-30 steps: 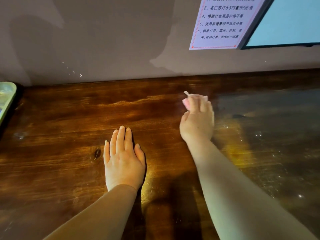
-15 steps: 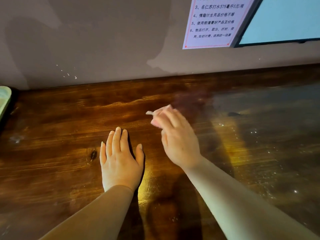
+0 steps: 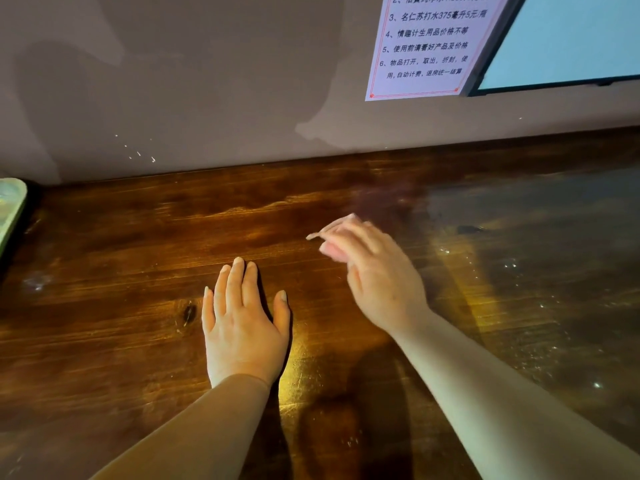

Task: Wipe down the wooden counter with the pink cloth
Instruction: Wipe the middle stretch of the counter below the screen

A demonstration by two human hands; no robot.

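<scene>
A pink cloth (image 3: 332, 249) is being gripped under the right hand (image 3: 377, 275) on the wooden counter (image 3: 138, 341); specks are remaining right of its fingers. The left hand (image 3: 242, 323) is being rested flat, fingers straight.

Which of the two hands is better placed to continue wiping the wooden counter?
The right hand: it already holds the pink cloth under its fingers, beside the speckled counter area. The left hand lies flat on the wood and holds nothing.

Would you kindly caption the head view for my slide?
Right hand wipes the wooden counter with a pink cloth; left hand rests flat.
</scene>
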